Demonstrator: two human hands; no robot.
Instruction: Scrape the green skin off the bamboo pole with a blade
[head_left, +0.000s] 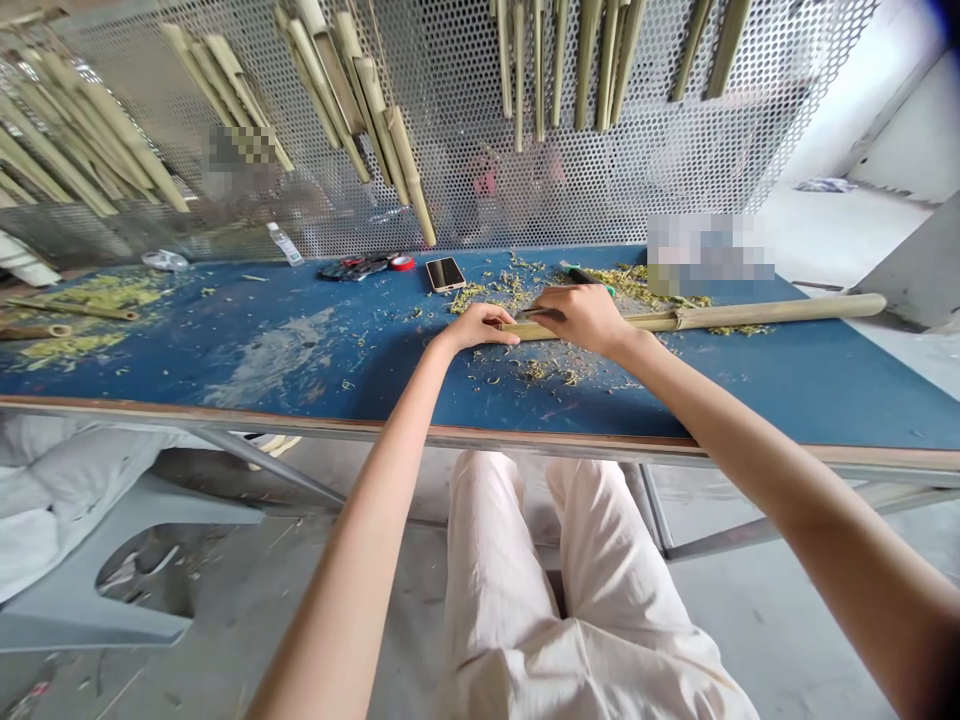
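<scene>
A long pale bamboo pole (750, 314) lies across the blue tabletop (225, 340), running from the middle out to the right. My left hand (480, 326) grips its near end, fingers curled over it. Just to the right, my right hand (583, 316) is closed round a dark blade (541, 314) laid flat against the pole's surface. Green and tan shavings (540, 370) lie scattered round both hands.
A phone (445, 273), red tape roll (403, 263), dark tools (352, 267) and a small bottle (285, 243) sit at the table's back. A green-handled tool (589, 276) lies behind my right hand. Bamboo strips (375, 110) hang on the perforated metal screen. More bamboo pieces (45, 328) lie left. A grey stool (127, 570) stands below.
</scene>
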